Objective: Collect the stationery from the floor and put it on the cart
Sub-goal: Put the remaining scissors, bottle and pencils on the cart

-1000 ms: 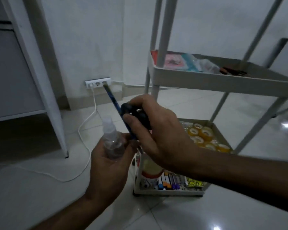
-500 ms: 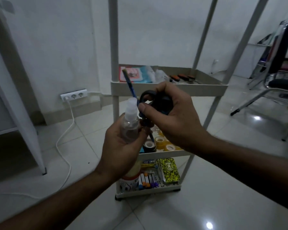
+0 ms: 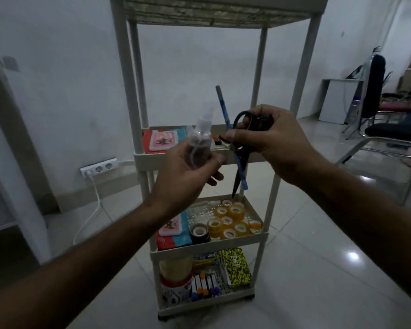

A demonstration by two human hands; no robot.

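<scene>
Hands have drawn apart in the last half second; view has risen, whole cart (image 3: 266, 236) now in sight, so I'm standing at it, ready to stow. My left hand (image 3: 188, 167) wraps the spray bottle (image 3: 199, 141): clear plastic, white nozzle up. My right hand (image 3: 271, 141) clamps black scissors (image 3: 241, 153), blades down, together with a blue pencil (image 3: 226, 115), tip up. All held in front of the second shelf. Lower tiers: tape rolls (image 3: 230, 222), markers (image 3: 204, 286).

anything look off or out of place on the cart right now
Nothing stands out. The tape rolls sit grouped on the cart, and the left hand holds the spray bottle upright; nothing looks spilled.
</scene>
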